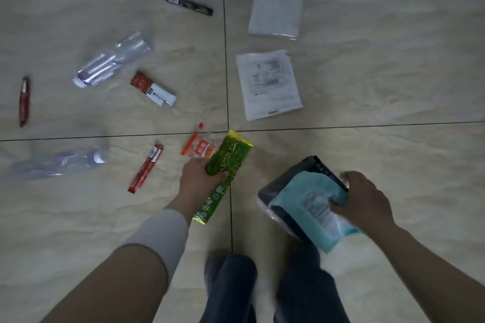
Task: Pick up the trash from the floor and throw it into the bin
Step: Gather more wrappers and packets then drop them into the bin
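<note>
1. My left hand (202, 178) is wrapped around a green snack packet (223, 176), fingers pressed across its middle so it lifts in one piece; it is just left of the bin (294, 189), ready to go in.
2. My right hand (367, 199) pinches a teal pouch (312, 207) that lies across the bin's mouth, pushing it in to make room.
3. Left of the bin, trash is still on the floor (393, 86): a small orange sachet (202, 149), a red stick packet (145, 169), and two clear bottles further out.
4. Beyond the bin lie two white mailer bags (267, 84).
</note>
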{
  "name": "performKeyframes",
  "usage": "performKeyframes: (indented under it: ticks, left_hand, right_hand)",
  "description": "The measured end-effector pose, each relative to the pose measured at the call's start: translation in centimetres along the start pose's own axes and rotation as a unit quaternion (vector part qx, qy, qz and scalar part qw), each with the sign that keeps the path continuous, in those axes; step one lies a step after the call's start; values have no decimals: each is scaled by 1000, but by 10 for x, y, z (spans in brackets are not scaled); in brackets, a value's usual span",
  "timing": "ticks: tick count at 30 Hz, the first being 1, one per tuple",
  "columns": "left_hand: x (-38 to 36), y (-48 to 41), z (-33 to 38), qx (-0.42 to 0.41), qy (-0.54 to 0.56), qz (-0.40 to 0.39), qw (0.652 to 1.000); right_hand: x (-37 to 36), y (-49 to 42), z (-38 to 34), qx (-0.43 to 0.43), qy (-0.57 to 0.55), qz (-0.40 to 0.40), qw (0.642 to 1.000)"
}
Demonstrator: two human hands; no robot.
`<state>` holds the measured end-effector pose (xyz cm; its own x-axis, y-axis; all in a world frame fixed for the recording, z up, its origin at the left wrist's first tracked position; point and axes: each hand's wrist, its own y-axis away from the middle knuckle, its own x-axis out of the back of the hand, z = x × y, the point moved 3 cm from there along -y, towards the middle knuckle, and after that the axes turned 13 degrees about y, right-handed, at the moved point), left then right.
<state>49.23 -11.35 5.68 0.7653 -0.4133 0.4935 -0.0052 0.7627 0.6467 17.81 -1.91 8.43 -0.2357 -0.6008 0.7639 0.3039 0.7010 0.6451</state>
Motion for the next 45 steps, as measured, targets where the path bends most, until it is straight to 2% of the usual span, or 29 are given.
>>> performKeyframes:
  ticks: [3,7,10,12,15,18,21,24,29,32,35,38,41,45]
  left_hand:
    - [-1,-45,-19,21,-89,24,996]
    - [-11,-100,-40,30,-109,76,991]
    - [-20,-113,-54,54,-142,129,980]
    - [-22,-116,-61,51,-121,160,978]
    - [-22,-123,-69,72,0,117,990]
    - [-14,-116,-68,117,19,78,990]
    - [4,-88,-60,110,74,70,989]
    - [39,-57,-64,136,51,46,988]
    - [96,-47,-108,129,-58,101,985]
    - [99,-67,-133,143,-98,106,979]
    - [85,-85,-156,134,-133,152,970]
    - [75,-94,-170,156,-96,184,966]
    - [82,-90,-175,165,-35,146,975]
    - [127,-61,-172,106,-78,117,984]
  right_hand:
    - [13,-45,-21,32,17,28,999]
    - [3,-107,-47,102,61,21,993]
    - [-10,-135,-65,145,104,15,984]
    - [-13,-147,-74,155,125,9,980]
    - [-13,-158,-86,176,142,-6,974]
    - [-1,-159,-103,192,160,-19,968]
    - [15,-146,-124,203,178,-37,962]
    - [38,-127,-149,229,209,-44,950]
    - [45,-126,-198,290,232,-31,928]
    - [33,-143,-225,308,266,-37,913]
    - [8,-160,-247,323,270,-34,906]
    - [-7,-165,-265,357,283,-20,890]
    - [-10,-157,-282,383,300,-8,873]
    - [11,-124,-309,378,307,-22,873]
